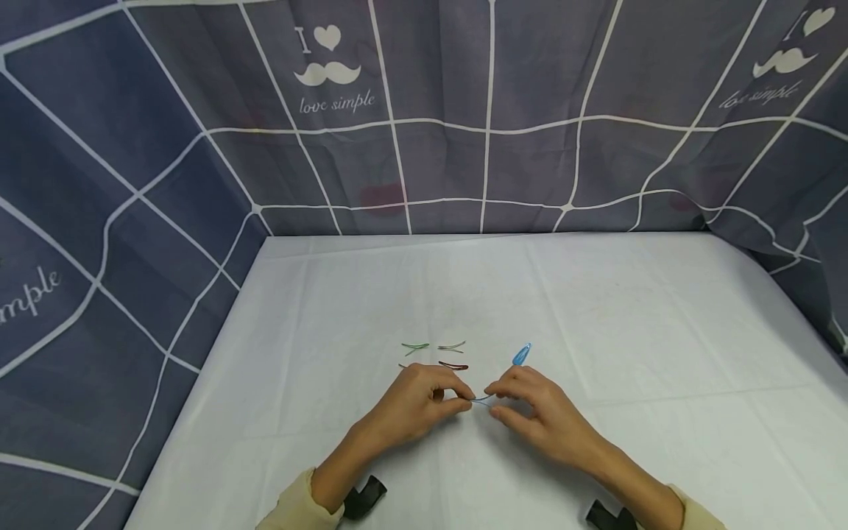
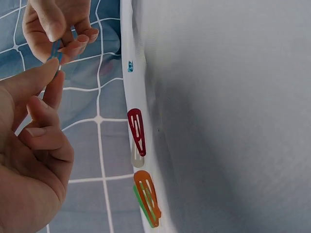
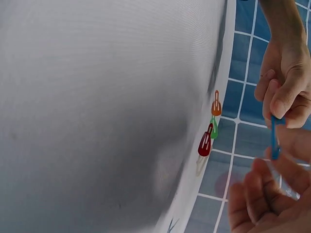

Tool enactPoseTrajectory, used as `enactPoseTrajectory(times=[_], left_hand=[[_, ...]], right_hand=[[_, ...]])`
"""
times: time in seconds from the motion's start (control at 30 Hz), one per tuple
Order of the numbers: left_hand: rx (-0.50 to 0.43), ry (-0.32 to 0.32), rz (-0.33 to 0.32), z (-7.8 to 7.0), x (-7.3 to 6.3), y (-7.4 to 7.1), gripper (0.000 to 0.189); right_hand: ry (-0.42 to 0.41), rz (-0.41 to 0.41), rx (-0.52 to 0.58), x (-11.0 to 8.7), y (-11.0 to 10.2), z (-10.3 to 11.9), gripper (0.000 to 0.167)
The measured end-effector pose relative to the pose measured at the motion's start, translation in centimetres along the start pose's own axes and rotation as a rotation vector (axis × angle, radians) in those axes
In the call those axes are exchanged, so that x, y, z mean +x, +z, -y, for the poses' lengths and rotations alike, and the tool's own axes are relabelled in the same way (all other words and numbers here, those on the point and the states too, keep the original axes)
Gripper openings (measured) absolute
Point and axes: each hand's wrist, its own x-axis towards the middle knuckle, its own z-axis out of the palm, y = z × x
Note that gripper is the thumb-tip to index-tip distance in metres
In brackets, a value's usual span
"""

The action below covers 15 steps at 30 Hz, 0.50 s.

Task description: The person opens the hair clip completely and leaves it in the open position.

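A blue snap hair clip (image 1: pixel 481 399) is held above the white table, its thin strips spread apart. My left hand (image 1: pixel 417 401) pinches one end between thumb and index finger. At the other end is my right hand (image 1: pixel 539 416), its thumb and index finger parted around the strips; the index fingertip is at the upper strip. Beyond the hands lie a green hair clip (image 1: pixel 416 346), a whitish hair clip (image 1: pixel 452 347) and a dark red hair clip (image 1: pixel 454 366). An orange hair clip (image 2: pixel 147 194) is mostly hidden behind my left hand in the head view.
Another blue hair clip (image 1: pixel 522 354) lies just beyond my right hand. A white cloth covers the table (image 1: pixel 596 309). Dark grey-blue curtains (image 1: pixel 437 162) with white grid lines hang behind it and at both sides. Black straps (image 1: pixel 364 498) show near the wrists.
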Motion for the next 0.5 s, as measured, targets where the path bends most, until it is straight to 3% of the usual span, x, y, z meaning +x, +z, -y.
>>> enactPoseTrajectory(times=[0.13,0.5], left_hand=[[0.027,-0.039,-0.019,0.07,-0.03,0.23,0.006],[0.041,-0.124,-0.052,0.51,0.25,0.73,0.004]], right_hand=[[0.052,-0.015,-0.088,-0.10,0.18,-0.20,0.023],[0.084,-0.028,-0.177,0.09,0.34,-0.64,0.019]])
